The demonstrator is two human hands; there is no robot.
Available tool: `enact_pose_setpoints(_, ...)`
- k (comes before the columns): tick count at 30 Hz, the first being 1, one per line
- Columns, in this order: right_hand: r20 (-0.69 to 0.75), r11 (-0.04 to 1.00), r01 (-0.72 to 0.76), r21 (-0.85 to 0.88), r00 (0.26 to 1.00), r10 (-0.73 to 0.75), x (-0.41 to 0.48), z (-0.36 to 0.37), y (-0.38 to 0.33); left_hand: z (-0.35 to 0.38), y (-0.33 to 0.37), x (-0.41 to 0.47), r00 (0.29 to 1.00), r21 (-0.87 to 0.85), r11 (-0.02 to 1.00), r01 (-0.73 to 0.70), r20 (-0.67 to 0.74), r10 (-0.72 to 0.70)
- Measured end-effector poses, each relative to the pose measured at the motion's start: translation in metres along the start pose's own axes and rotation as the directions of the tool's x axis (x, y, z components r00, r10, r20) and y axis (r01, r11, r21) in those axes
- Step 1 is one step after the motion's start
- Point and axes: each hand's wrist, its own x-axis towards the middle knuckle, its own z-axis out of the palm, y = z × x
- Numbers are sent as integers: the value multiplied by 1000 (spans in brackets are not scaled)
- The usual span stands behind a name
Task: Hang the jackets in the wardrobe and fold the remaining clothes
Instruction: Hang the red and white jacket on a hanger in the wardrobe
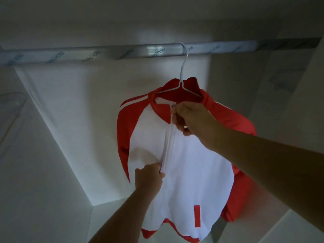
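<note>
A red and white jacket [196, 165] hangs on a white wire hanger [182, 85], whose hook sits over the silver wardrobe rail [108, 53]. The white front is zipped almost to the red collar. My right hand [191, 118] pinches the zipper pull just below the collar. Lower down, my left hand [149, 176] grips the white zipper strip at mid-chest and holds it taut. The red sleeves hang at both sides, the right one bunched behind my right forearm.
White wardrobe walls [52, 155] close in on the left and behind the jacket. A side panel [280, 102] stands at the right. The rail carries only this one hanger, with bare rail to the left of it.
</note>
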Motion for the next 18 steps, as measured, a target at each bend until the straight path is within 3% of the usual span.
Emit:
enact_pose_setpoints(3,87,991,8,-132,996,3,-8,-6,9,-14,6,5,999,-45,998,-43,-5,43)
enact_pose_setpoints(5,5,963,80,-257,997,-82,-10,-22,14,-38,13,13,997,-133,989,-62,-50,56)
enact_pose_setpoints(7,-121,816,133,-562,963,-240,-10,-46,19,-67,24,23,988,-208,975,-85,-144,56)
enact_pose_setpoints(9,-234,664,56,-746,911,-339,-8,-74,24,-100,39,31,941,-280,942,-184,-327,87)
enact_pose_setpoints(11,-284,580,-77,-811,918,-276,-4,-95,31,-131,55,41,833,-304,893,-331,-539,126)
enact_pose_setpoints(13,-272,535,-168,-828,955,-122,-3,-105,40,-154,71,54,792,-274,888,-369,-592,146)
enact_pose_setpoints(14,-252,527,-176,-831,965,-74,-3,-108,45,-160,78,61,816,-267,886,-378,-548,183)
enact_pose_setpoints(16,-219,500,-155,-852,973,-72,-6,-109,53,-162,90,69,916,-341,862,-376,-275,291)
enact_pose_setpoints(18,-192,465,-135,-875,978,-78,-11,-109,57,-152,100,69,920,-306,875,-376,-12,391)
